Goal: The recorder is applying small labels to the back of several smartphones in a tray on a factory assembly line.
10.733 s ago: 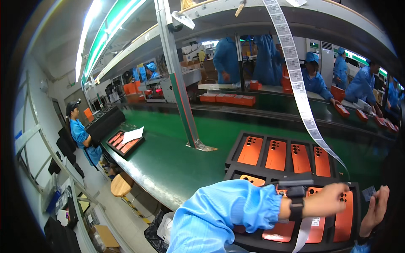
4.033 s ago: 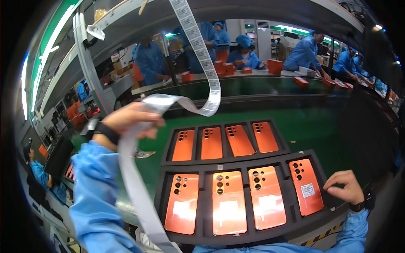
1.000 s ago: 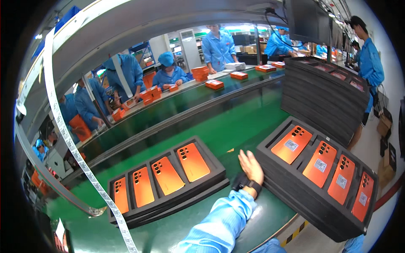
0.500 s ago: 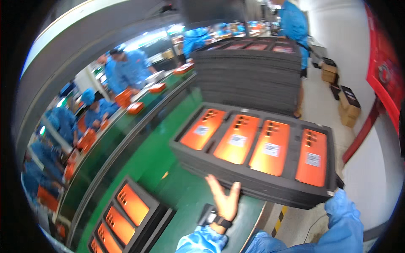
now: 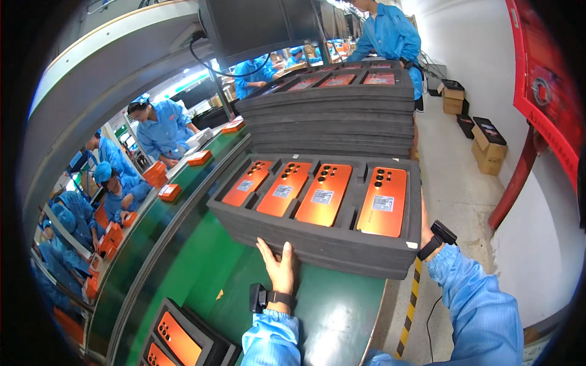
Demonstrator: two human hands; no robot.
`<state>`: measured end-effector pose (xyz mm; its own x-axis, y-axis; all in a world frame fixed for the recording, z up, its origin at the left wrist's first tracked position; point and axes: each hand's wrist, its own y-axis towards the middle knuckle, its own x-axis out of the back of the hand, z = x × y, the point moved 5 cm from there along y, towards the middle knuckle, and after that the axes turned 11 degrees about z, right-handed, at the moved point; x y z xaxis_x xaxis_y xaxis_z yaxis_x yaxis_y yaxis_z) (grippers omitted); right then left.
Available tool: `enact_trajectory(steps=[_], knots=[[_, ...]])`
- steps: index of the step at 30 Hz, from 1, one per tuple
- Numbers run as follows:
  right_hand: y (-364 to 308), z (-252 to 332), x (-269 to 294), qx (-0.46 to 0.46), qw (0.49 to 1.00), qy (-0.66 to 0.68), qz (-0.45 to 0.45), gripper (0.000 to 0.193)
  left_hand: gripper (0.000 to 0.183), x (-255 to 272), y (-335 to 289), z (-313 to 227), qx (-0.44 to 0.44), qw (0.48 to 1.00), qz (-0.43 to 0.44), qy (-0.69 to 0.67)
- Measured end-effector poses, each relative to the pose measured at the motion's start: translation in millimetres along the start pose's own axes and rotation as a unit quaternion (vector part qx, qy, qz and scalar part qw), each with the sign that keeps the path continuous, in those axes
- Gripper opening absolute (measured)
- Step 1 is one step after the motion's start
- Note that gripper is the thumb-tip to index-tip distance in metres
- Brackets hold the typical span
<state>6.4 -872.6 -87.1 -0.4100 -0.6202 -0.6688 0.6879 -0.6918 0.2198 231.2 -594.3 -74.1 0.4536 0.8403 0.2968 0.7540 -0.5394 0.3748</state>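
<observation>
A stack of dark grey foam trays lies before me on the green work surface. Several orange phones rest back up in the top tray's slots, each bearing a white label. My left hand is open at the stack's near side, thumb and fingers spread, the fingertips at the foam's lower edge. Against the stack's right end lies my right hand; most of its fingers are hidden, so its grip cannot be made out. At the lower left, another foam tray holds more orange phones, partly cut off by the picture's edge.
Beyond my stack rises a taller pile of foam trays, with a person in blue behind it. A conveyor runs along the left, where people in blue handle orange boxes. Cartons stand by the right wall.
The near tray stack has turned a little and sits more squarely before the taller pile. Both hands have stayed at it, and the view has shifted.
</observation>
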Motion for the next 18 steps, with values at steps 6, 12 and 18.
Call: enact_trajectory(steps=[6,12,18], knots=[[2.8,-20.7,15.4,0.015,0.996,0.038,0.073,0.061,0.088,16.5,-4.9,5.8,-0.020,0.999,0.033,0.013],[-42.0,3.3,51.3,0.002,0.999,0.006,0.050,0.058,0.091,19.0,-20.9,-7.7,-0.080,0.992,0.094,0.036],[-63.2,8.7,73.6,-0.009,0.999,-0.047,0.007,0.055,0.100,33.0,-21.1,1.0,-0.040,0.992,0.105,-0.051]])
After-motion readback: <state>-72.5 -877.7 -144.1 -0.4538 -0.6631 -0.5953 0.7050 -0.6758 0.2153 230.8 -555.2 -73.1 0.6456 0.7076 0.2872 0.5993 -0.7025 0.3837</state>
